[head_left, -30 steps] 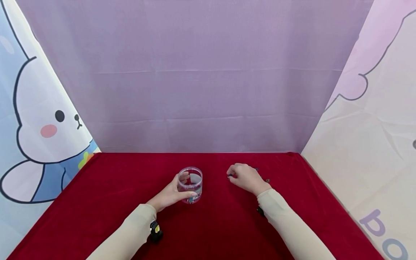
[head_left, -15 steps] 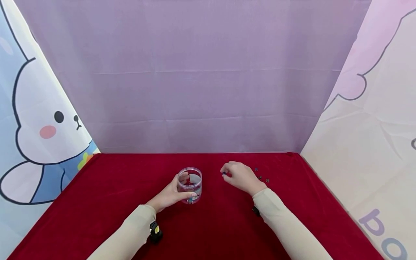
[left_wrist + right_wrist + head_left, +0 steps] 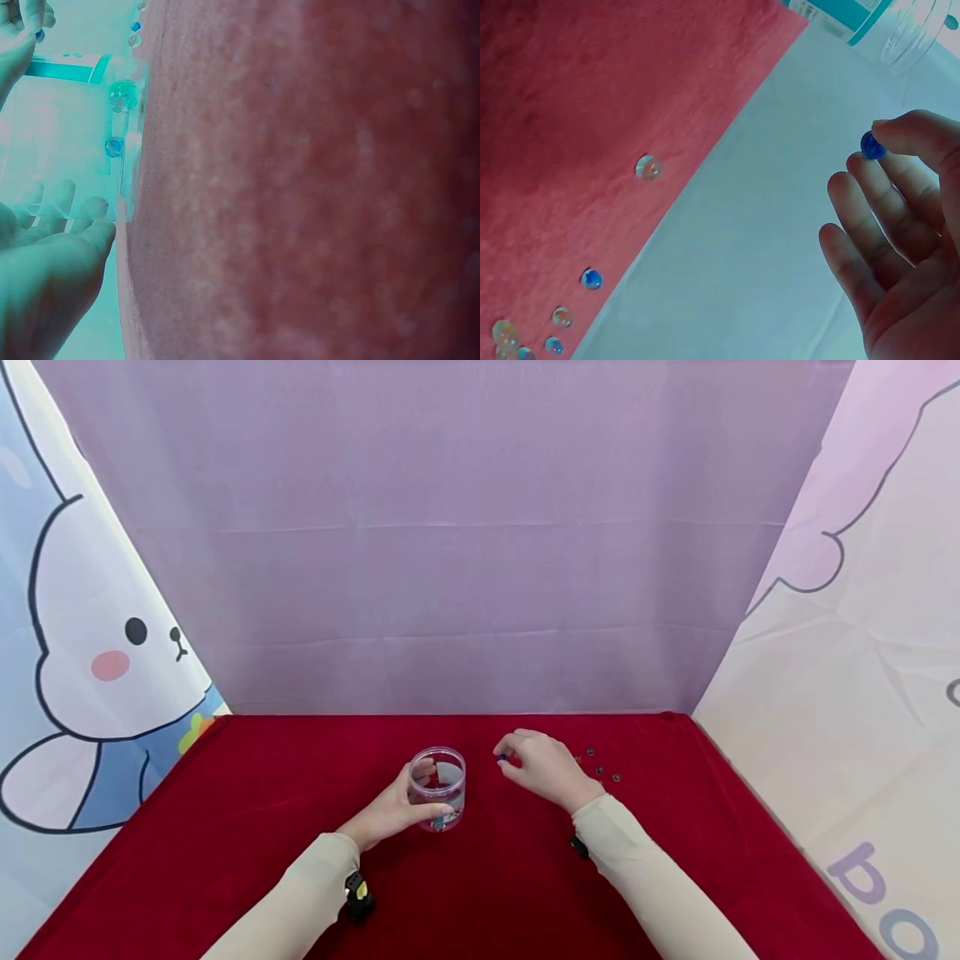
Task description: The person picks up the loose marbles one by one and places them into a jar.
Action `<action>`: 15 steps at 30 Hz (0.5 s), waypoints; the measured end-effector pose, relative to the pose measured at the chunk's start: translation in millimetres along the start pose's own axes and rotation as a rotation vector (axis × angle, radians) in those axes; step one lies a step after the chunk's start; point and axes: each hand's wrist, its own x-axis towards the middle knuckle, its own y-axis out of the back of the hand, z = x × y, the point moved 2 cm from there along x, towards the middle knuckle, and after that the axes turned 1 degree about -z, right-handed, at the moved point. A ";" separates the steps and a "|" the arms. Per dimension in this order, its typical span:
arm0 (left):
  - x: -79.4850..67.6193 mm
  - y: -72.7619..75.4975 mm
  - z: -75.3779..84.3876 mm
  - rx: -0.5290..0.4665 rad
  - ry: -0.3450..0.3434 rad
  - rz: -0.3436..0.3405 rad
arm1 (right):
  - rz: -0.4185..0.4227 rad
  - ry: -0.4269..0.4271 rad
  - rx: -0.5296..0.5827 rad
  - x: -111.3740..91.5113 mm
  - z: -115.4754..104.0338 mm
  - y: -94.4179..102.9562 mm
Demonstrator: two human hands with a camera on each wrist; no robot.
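A clear plastic jar (image 3: 458, 792) with no lid stands upright on the red cloth, and my left hand (image 3: 397, 808) grips it, thumb in front and fingers behind. In the left wrist view, marbles (image 3: 114, 147) lie at the bottom of the jar. To the right of the jar, my right hand (image 3: 546, 767) pinches a blue marble (image 3: 872, 145) between thumb and index finger, with the other fingers spread loosely. The hand is raised above the cloth, apart from the jar.
Several loose glass marbles (image 3: 648, 166), clear and blue, are scattered on the red cloth (image 3: 300, 760) to the right of and below my right hand. A purple backdrop (image 3: 465, 568) rises behind the table, with printed sheets (image 3: 847, 710) at both sides.
My right hand has lifted the marble and moved left toward the jar, uncovering more loose marbles behind it. The left hand and jar have stayed in place.
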 end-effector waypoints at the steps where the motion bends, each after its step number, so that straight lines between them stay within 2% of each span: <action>1: -0.1 -0.1 0.1 0.001 0.001 0.002 | 0.003 0.007 0.001 0.7 -1.4 -0.3; 6: -0.1 -0.4 0.3 -0.003 0.003 0.000 | 0.029 0.042 0.002 3.9 -8.0 -1.3; 15: -0.8 -0.4 0.2 -0.002 0.005 0.001 | 0.041 0.049 0.008 8.2 -17.4 -4.0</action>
